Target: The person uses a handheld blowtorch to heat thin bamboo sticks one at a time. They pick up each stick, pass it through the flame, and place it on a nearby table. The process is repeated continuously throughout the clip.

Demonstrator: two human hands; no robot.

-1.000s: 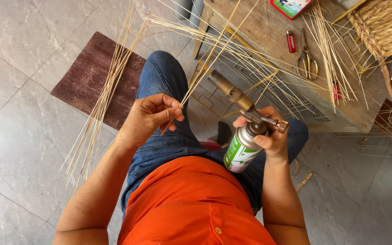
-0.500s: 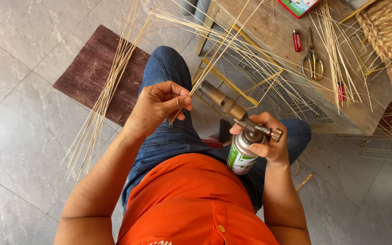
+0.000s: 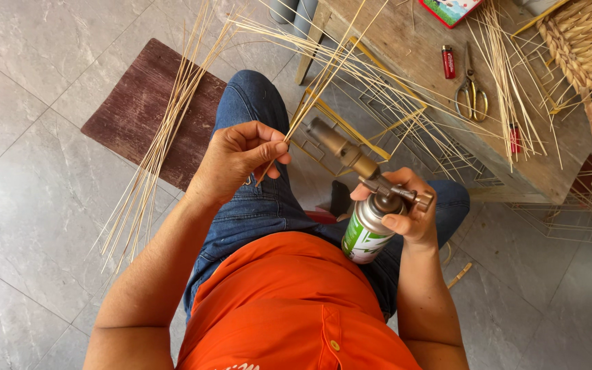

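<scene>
Left hand [image 3: 241, 159] pinched a thin reed strip [image 3: 310, 96], right hand [image 3: 405, 212] at three o'clock clasped a gas torch canister [image 3: 364, 233], brass nozzle [image 3: 340, 145] aimed eleven o'clock.

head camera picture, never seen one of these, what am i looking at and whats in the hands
The camera sits on a person's head and looks straight down, so you see their orange shirt, jeans and two bare hands. The left hand pinches a thin pale reed between its fingertips. The right hand has its grip around a green and white gas can with a brass torch head pointing up toward the reed. On the wooden table ahead lie scissors, a red lighter, loose reeds and a woven basket. More reeds lie across a dark mat on the tiled floor.
</scene>
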